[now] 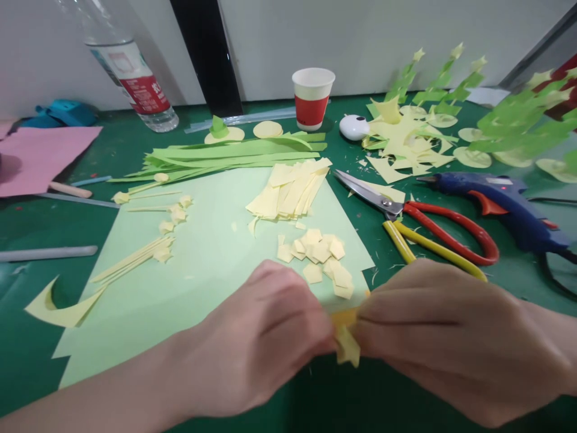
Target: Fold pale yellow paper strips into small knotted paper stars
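Observation:
Near the table's front edge, my left hand (274,337) and my right hand (451,337) are closed close together, fingertips pinching a small piece of yellow paper. A yellow-orange strip (345,317) spans the gap between them. Just below it hangs a pale yellow folded paper star (348,349); my fingers partly hide how it joins the strip. Small cut yellow paper pieces (318,249) lie in a pile beyond my left hand, on a pale green sheet (211,264). Behind them is a stack of yellow paper strips (291,189).
Scissors (392,207) and a blue glue gun (491,195) lie beyond my right hand. Green strips (225,153), a paper cup (312,99) and a bottle (139,84) are farther back. Yellow scraps (415,141) and green paper plants (451,78) occupy the back right.

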The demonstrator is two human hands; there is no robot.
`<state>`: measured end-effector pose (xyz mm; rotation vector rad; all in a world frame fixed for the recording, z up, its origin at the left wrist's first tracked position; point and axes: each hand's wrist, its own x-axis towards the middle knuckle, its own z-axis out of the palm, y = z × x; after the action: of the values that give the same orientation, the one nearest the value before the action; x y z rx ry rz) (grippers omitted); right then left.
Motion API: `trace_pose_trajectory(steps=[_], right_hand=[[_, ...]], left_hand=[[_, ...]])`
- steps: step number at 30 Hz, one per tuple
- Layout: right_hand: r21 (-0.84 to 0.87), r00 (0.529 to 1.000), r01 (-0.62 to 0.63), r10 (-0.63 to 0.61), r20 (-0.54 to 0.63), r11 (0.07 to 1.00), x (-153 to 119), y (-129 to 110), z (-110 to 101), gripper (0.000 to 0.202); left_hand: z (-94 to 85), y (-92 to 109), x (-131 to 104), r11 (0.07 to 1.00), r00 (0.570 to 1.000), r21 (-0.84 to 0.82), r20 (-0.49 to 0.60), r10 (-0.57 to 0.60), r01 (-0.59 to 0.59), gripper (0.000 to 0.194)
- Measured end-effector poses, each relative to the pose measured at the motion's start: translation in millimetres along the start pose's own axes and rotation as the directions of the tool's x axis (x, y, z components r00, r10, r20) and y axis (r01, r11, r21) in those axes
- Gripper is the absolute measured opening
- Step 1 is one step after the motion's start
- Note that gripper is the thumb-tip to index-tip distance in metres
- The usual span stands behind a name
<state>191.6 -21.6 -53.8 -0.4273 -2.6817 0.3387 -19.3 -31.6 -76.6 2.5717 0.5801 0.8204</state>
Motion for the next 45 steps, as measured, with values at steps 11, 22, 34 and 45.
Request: trace_pose_trajectory(steps=[11,22,34,45], right_hand=[[0.017,0.991,-0.102,0.103,-0.09,0.995,1.4,0.7,6.1,0.039],[0.444,0.996,-0.072,0.039,0.084,0.893,11.9,9.8,-5.0,0.029],[0.495,0.971,-0.114,0.203,-0.13,0.861,-1.3,-1.3,6.4,0.018],[0.046,0.963,-0.16,0.166,-0.214,0.986,-2.1,-3.5,9.8,0.03]], left_hand=[[-1.3,1.7,2.3,0.976,1.0,0.214,-0.015,-0.022,0.025,0.024],[-6.0,6.8,7.3,0.956,0.989,-0.256,0.061,-0.134,0.145,0.021],[-3.4,12.7,13.7,0.92,0.978,-0.342,-0.011,-0.209,0.193,0.023],[1.7,5.1,3.1,0.984,0.983,0.001,-0.051,-0.175,0.175,0.018]])
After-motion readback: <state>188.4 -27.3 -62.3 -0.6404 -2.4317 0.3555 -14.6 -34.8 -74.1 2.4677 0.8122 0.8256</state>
